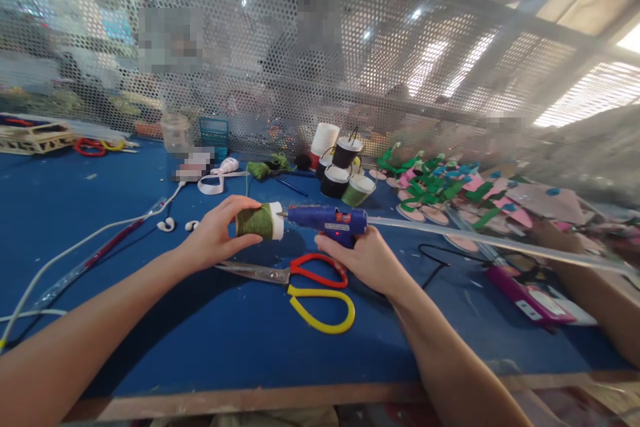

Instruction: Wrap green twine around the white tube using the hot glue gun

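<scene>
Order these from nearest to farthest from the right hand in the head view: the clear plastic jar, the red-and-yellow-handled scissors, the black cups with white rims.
1. Red-and-yellow-handled scissors, just left of the right hand holding the blue glue gun.
2. Black cups with white rims, behind it.
3. Clear plastic jar, far back left.

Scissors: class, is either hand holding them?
No, the scissors lie free on the table; the left hand holds a green-wrapped cup, the right hand a glue gun.
</scene>
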Demonstrator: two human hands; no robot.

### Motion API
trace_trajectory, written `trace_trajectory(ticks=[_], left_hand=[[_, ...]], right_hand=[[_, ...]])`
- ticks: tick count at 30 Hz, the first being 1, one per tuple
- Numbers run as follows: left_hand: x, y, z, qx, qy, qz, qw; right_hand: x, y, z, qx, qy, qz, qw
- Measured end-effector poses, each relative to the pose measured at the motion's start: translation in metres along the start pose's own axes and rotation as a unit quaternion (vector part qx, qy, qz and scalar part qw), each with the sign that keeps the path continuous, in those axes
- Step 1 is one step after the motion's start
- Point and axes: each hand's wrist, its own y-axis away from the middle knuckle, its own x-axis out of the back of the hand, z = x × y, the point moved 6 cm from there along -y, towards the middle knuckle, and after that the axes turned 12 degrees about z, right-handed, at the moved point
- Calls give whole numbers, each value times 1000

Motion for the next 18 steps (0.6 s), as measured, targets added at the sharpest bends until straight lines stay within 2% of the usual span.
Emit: trace_trajectory(ticks=[4, 7, 18], left_hand=[[-1, 0, -3, 16, 6, -3, 1000], [-1, 0, -1, 4, -13, -9, 1000], [-3, 2, 8, -77, -59, -8, 995]], right_hand=[[0, 1, -6, 69, 34, 14, 997], [0, 2, -7, 99, 59, 19, 993], [3, -1, -3, 83, 82, 53, 992]])
